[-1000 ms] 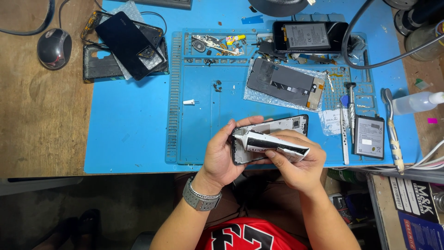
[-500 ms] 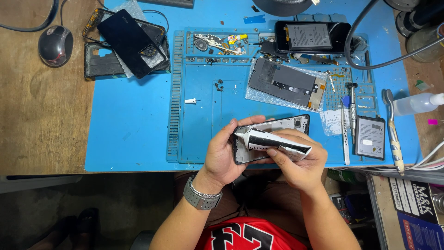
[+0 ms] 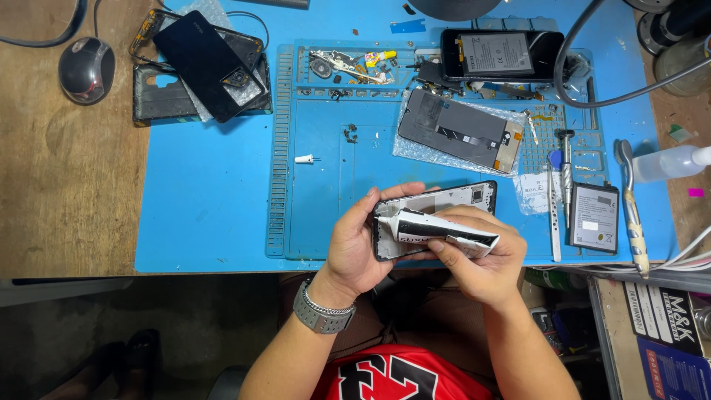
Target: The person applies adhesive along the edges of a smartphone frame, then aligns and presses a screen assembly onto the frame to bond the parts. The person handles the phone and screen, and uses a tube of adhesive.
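Phone frame (image 3: 444, 204): black open shell, back off, pale inner plate showing, camera cutouts at its 2 o'clock corner, lying long-side across at the near edge of the blue mat (image 3: 222, 215), roughly 6 o'clock of the mat's grid area. Glue tube (image 3: 444, 230): white and black, crimped flat at the far end, nozzle end pointing toward 9 o'clock and sitting over the frame's lower left edge; can't tell if the tip touches. Left hand (image 3: 359, 248): curled around the frame's left end, thumb across the top edge, fingers under, clamped on the frame; grey watch with metal bracelet on the wrist. Right hand (image 3: 485, 263): closed on the tube, thumb and fingers pinching its body, lying over the frame's right half. The hands sit close together, nearly touching at the frame. Counts on the tabletop (image 3: 67, 192): one mouse (image 3: 87, 69) at 10 o'clock; a stack of phone backs and cases (image 3: 200, 70) at 11 o'clock, at least two pieces, exact count unclear; one phone with exposed battery (image 3: 500, 53) at 1 o'clock; one display panel (image 3: 459, 130) face down on clear wrap just below it; one loose battery (image 3: 595, 215) at 3 o'clock; one pair of tweezers (image 3: 554, 211) and one screwdriver (image 3: 566, 174) just left of it; one metal pry tool (image 3: 631, 207) to its right; one clear squeeze bottle (image 3: 666, 163) at 3 o'clock; one small white tip (image 3: 304, 158) mid-mat.
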